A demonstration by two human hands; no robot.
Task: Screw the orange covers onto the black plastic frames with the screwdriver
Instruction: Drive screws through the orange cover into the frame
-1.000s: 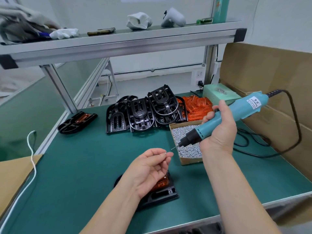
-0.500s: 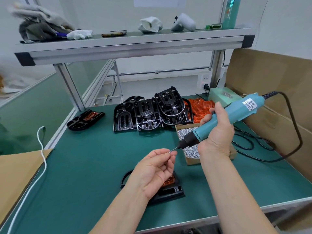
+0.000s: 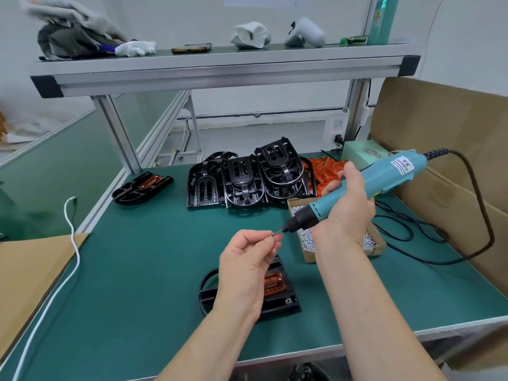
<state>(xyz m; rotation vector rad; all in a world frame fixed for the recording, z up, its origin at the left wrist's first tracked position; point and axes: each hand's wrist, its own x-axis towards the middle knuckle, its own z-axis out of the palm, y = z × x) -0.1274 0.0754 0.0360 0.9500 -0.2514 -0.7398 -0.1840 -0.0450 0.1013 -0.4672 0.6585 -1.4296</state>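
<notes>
Partly hidden under the left hand (image 3: 246,270), the black frame (image 3: 280,305) with its orange cover (image 3: 275,284) lay at 6 o'clock. That hand pinched a barely visible screw (image 3: 273,234) at the tip of the screwdriver (image 3: 384,177), gripped by the right hand (image 3: 347,213), which masked the screw box (image 3: 309,257).
</notes>
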